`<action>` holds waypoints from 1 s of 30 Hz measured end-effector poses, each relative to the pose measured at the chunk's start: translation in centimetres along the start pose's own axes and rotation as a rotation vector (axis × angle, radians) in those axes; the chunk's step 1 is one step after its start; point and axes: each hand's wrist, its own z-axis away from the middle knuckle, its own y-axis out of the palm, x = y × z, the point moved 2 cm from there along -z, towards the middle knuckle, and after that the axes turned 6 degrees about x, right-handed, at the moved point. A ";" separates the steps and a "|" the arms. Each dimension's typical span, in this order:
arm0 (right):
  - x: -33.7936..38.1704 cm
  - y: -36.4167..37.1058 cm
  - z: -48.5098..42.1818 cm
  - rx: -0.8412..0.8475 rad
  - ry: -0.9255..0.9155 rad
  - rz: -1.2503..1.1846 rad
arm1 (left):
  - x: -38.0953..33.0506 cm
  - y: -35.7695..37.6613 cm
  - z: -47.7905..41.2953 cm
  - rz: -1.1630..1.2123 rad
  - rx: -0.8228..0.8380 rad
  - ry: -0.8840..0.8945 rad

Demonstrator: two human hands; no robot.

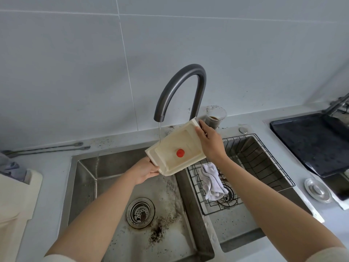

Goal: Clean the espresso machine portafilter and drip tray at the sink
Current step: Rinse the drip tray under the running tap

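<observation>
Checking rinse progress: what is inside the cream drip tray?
A red knob sits in the drip tray; the faucet stream lands near its edge. The left hand and right hand cover its ends.

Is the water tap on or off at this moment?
On. A thin stream of water falls from the tap onto the cream drip tray, held by the left hand and the right hand.

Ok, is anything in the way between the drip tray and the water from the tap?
Nothing visible. The left hand and right hand grip the drip tray at opposite ends, tilted over the left basin, and the stream from the faucet falls straight onto its far left edge.
</observation>
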 end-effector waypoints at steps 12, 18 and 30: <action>-0.1 -1.4 0.7 -0.057 0.048 0.029 | -0.3 1.7 0.0 -0.076 0.049 0.002; 0.0 -1.4 0.8 -0.059 0.031 0.044 | -0.8 1.1 0.5 -0.108 0.032 -0.005; -1.5 0.4 -0.3 -0.017 0.066 0.081 | 0.7 0.2 1.7 -0.121 0.040 -0.076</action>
